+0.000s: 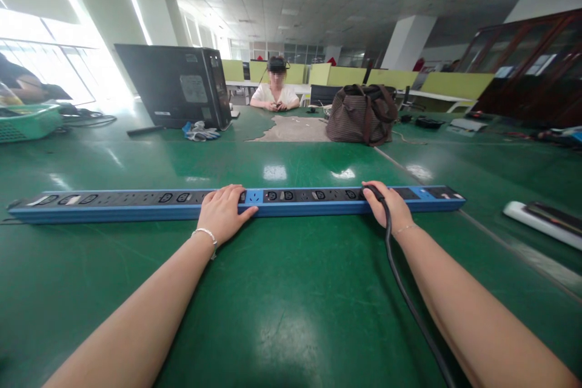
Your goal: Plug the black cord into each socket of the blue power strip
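Observation:
A long blue power strip (309,208) with a row of black sockets lies across the green table (282,291). Over its middle rests my left hand (224,213), fingers stretched across the top and thumb along the near edge, beside a blue socket. Toward the strip's right end, my right hand (387,205) is closed on the black plug (373,191) of a power cord. The plug is at the strip's sockets; whether it is seated in one I cannot tell. Its black cord (404,294) hangs down toward me along my right forearm.
Behind the strip stand a black computer case (168,85), blue-and-white gloves (200,131) and a brown striped bag (361,114). A green basket (30,123) is at the far left, a white power strip (541,222) at the right. Another person (275,88) sits across the table.

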Motion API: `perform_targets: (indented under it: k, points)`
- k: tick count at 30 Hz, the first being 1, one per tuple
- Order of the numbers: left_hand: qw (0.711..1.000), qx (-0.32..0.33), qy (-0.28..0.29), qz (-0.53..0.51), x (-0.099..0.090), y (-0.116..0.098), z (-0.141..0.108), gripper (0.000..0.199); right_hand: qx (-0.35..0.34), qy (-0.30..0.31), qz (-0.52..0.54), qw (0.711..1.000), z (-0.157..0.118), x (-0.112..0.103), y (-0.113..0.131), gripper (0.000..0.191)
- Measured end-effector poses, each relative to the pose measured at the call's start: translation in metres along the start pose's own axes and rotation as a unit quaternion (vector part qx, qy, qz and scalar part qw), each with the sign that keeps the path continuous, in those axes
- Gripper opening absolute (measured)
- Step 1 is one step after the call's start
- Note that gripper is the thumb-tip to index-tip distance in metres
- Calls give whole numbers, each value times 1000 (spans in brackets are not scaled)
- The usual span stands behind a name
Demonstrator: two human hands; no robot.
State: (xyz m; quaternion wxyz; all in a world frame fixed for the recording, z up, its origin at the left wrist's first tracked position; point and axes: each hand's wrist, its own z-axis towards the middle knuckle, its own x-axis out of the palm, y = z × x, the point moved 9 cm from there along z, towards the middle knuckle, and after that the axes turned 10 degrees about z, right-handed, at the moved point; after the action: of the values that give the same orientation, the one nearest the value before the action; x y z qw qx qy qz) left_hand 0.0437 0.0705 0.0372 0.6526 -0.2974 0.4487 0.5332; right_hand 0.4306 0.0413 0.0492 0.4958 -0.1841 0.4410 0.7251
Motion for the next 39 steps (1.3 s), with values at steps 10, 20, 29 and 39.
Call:
perform_targets:
  k: [10,20,29,39]
  points:
    - [1000,-5,3,-1,0,1,0,53,-15,-8,-9,1000,-2,1,2,33]
    - [1000,-1,3,6,1,1,1,53,11,-75,-30,997,-13,-1,8,36]
    - [1000,-2,2,8,2,1,0,54,49,-83,-27,995,-14,7,-1,38]
    - [1000,1,1,11,0,0,0,53,62,-52,-47,996,-15,6,-5,42]
